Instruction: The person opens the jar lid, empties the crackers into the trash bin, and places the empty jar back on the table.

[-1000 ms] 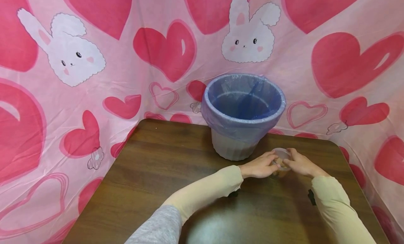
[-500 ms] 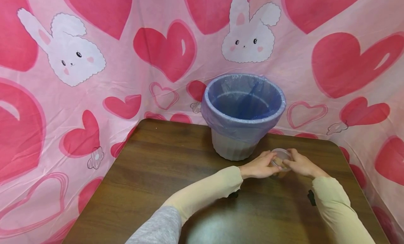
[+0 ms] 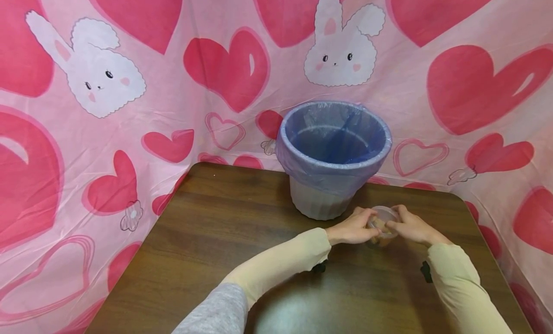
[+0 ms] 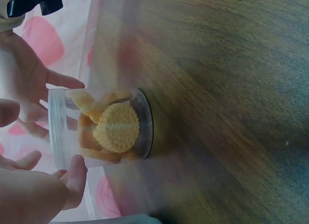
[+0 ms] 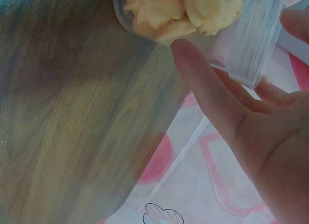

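A clear plastic jar with a ridged lid stands upright on the table between both hands. Inside it are several golden biscuits, one round with a scalloped edge, and swirled ones show in the right wrist view. My left hand holds the jar's left side, fingers and thumb at the lid. From the right, my right hand spreads round it: the thumb lies by the lid's top and a finger runs along the wall.
A pale bin lined with a blue-violet bag stands just behind and left of the jar. The brown wooden table ends at a pink curtain printed with hearts and rabbits.
The jar has shifted slightly toward me and to the left, both hands staying round it. The arms and the bin keep their places.
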The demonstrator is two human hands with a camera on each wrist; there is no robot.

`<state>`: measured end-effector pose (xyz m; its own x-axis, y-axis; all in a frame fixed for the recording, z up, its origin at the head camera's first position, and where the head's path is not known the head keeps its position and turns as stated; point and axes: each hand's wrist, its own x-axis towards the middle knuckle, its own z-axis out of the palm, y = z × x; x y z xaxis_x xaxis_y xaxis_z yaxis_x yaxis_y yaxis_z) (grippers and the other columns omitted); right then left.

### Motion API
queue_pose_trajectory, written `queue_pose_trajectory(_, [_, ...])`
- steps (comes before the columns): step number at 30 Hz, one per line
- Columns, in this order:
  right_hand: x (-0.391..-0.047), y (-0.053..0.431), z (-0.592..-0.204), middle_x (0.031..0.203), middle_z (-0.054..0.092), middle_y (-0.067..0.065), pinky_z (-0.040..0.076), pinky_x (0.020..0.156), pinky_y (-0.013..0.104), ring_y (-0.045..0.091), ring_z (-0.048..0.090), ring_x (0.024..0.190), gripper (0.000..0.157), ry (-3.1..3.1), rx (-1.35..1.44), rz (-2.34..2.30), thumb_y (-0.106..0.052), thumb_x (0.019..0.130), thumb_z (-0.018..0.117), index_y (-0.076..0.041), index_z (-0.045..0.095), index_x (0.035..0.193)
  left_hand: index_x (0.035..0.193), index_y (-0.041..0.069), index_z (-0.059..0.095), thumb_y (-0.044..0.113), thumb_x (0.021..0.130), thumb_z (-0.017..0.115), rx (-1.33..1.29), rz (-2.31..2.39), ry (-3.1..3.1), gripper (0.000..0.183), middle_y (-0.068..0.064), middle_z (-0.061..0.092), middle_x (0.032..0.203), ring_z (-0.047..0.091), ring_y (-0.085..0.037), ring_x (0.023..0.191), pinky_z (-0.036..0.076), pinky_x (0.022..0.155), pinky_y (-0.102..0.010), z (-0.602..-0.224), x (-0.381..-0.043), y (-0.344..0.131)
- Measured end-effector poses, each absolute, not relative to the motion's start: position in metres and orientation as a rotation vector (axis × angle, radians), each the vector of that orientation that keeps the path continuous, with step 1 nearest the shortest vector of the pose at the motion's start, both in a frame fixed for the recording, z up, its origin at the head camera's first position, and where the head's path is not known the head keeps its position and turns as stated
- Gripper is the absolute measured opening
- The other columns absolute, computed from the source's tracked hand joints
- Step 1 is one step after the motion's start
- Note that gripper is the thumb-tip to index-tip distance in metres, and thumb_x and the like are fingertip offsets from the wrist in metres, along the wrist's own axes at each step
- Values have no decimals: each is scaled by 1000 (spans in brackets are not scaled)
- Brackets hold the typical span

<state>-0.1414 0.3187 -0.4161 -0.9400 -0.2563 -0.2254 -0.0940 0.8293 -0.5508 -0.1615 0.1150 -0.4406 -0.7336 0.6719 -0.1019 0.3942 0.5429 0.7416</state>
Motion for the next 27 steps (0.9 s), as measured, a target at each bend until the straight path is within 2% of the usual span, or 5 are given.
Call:
queue_pose_trajectory(4, [-140, 318, -415, 110, 55, 33, 50, 70, 37, 35, 59, 94, 58, 2678, -254, -847, -22, 92, 54, 17, 32, 128, 145, 14, 36, 35, 93, 57, 805, 1032, 2402, 59, -4, 42, 135, 44, -9, 122, 41, 99, -21, -441, -160, 112])
queue_pose_trajectory(8, [-139, 318, -416, 109, 55, 31, 50, 66, 34, 31, 60, 91, 55, 2608, -244, -930, -22, 91, 55, 14, 34, 126, 149, 12, 31, 36, 92, 56, 749, 1016, 2411, 67, -6, 38, 137, 45, -10, 123, 42, 100, -23, -442, -159, 110])
queue_pose_trajectory(11, [-139, 317, -418, 109, 54, 29, 53, 66, 36, 29, 59, 91, 54, 2548, -218, -999, -22, 89, 55, 12, 34, 125, 148, 10, 32, 36, 91, 56, 737, 1006, 2420, 68, -7, 37, 138, 45, -11, 122, 41, 101, -22, -443, -159, 109])
queue_pose_trajectory(18, [-139, 313, -419, 109, 53, 26, 54, 69, 41, 28, 58, 94, 52, 2469, -188, -1079, -21, 87, 58, 10, 35, 122, 129, 11, 50, 33, 88, 60, 809, 987, 2446, 47, -4, 41, 120, 46, -8, 104, 42, 89, -16, -448, -161, 105])
queue_pose_trajectory(27, [-139, 310, -421, 108, 53, 27, 54, 66, 39, 28, 59, 91, 48, 2437, -228, -1093, -16, 89, 57, 12, 35, 120, 136, 8, 43, 36, 91, 61, 859, 877, 2447, 56, -4, 41, 120, 47, -7, 103, 42, 89, -14, -450, -162, 99])
